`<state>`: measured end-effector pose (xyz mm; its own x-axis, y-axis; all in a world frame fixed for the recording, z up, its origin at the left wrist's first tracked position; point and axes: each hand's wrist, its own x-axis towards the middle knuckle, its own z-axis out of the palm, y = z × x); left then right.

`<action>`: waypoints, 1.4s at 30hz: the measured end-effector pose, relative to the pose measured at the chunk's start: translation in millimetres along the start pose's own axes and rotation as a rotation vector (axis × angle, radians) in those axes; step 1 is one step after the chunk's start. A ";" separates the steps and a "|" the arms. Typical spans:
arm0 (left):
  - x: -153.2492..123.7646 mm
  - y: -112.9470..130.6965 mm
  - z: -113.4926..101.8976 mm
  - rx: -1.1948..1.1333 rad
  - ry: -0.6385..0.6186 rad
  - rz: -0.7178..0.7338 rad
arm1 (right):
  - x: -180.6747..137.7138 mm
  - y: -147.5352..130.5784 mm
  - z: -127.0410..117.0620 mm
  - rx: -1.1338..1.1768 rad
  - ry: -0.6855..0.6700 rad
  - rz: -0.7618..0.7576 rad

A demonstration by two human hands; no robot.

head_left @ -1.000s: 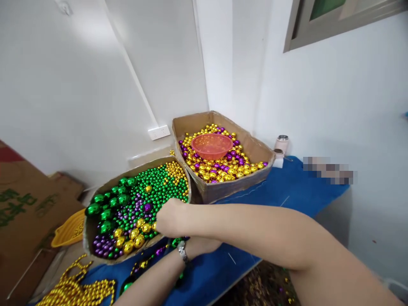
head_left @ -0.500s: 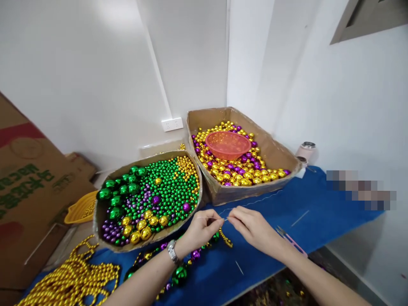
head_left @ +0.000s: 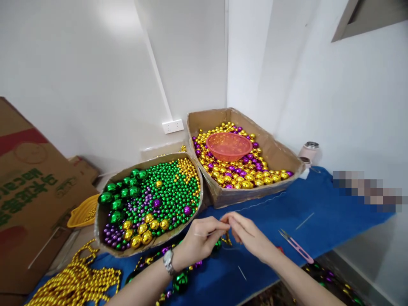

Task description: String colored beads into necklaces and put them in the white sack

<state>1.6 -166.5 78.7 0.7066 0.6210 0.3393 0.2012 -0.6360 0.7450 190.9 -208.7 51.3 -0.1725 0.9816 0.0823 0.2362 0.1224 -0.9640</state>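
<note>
My left hand [head_left: 201, 237], with a watch on its wrist, pinches a thin pale thread. Its fingertips meet those of my right hand [head_left: 250, 234], which are also pinched together on the thread. A stretch of the thread [head_left: 262, 203] runs away over the blue cloth towards the right-hand box. Below my hands lies a strand of green, purple and gold beads [head_left: 181, 281], partly hidden by my left forearm. Pink-handled thread snips [head_left: 297, 247] rest to the right of my right hand. A short white stick-like piece [head_left: 242, 273] lies on the cloth in front.
A cardboard box [head_left: 148, 253] of green, purple and gold beads stands at left. Behind it, a larger box [head_left: 255, 196] holds gold and purple beads and a pink bowl [head_left: 228, 148]. Gold bead strings [head_left: 75, 280], a yellow basket [head_left: 78, 216], a carton [head_left: 28, 191] and a pink flask [head_left: 310, 152] surround these.
My fingertips have come together, the right ones now overlapping the left. Both hands sit slightly lower in view, and the snips show more fully.
</note>
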 end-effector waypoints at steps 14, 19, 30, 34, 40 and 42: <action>-5.2 -11.6 2.6 0.253 0.086 0.100 | -3.9 6.2 1.3 -0.262 0.012 -0.090; 0.7 -9.4 7.7 -0.370 0.096 -0.429 | -30.7 -1.5 20.8 -0.912 0.052 -0.404; -5.8 4.8 -0.2 0.043 0.106 0.154 | 5.8 4.3 0.5 0.227 -0.162 -0.005; -6.7 0.2 -0.3 0.109 0.111 0.256 | 3.0 14.3 19.9 0.383 -0.373 0.042; -10.1 -4.5 1.9 0.167 0.152 0.281 | -1.3 18.6 21.7 0.483 -0.347 0.103; -10.8 -5.2 2.6 0.176 0.162 0.272 | -1.8 17.8 21.3 0.489 -0.321 0.114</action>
<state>-5.3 -171.1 69.7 0.6366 0.4735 0.6088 0.1442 -0.8485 0.5092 175.0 -211.4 28.6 -0.4701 0.8819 -0.0352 -0.1850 -0.1374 -0.9731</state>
